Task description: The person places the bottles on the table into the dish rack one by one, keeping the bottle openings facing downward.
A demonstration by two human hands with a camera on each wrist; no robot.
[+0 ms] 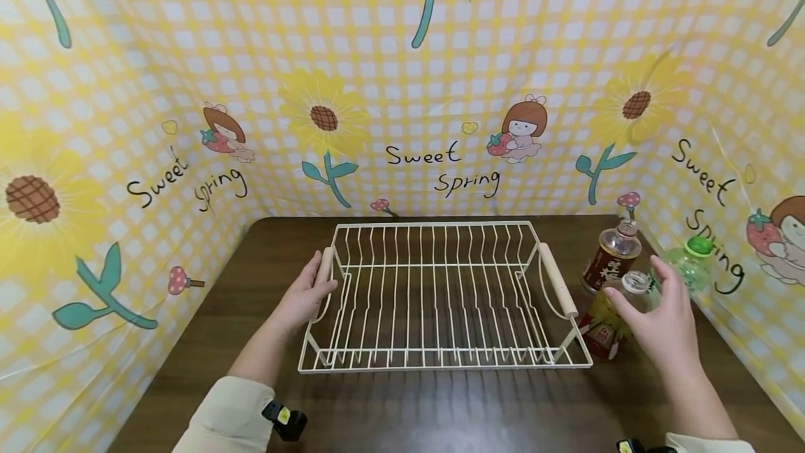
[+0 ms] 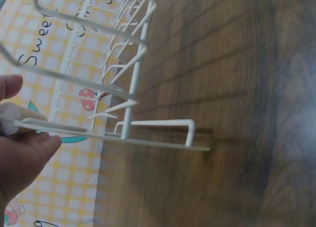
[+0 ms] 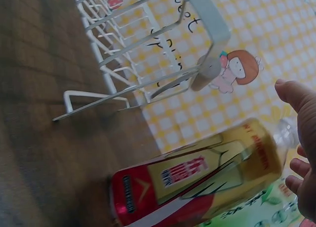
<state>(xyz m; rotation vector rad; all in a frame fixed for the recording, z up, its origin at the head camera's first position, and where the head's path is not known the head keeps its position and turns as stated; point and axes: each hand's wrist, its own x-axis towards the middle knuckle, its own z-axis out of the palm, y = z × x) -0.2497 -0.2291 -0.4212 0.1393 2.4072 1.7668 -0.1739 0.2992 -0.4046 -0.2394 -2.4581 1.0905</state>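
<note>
A cream wire dish rack point(image 1: 440, 265) stands on the brown table with a wooden handle at each end. My left hand point(image 1: 300, 303) grips the left wooden handle point(image 1: 325, 268), thumb on one side and fingers on the other, also visible in the left wrist view. To the right of the rack, my right hand point(image 1: 669, 327) is spread beside the neck of an uncapped bottle point(image 3: 197, 175) with a red and yellow label. The right wrist view shows its thumb raised off the bottle; whether other fingers touch the neck I cannot tell.
Behind that bottle stands a clear bottle with a dark brown label point(image 1: 608, 263). A green bottle point(image 1: 697, 275) is partly hidden by my right hand. The right wooden handle point(image 1: 558, 282) is close to the bottles. A checked yellow cloth point(image 1: 415, 89) walls the table's back and sides.
</note>
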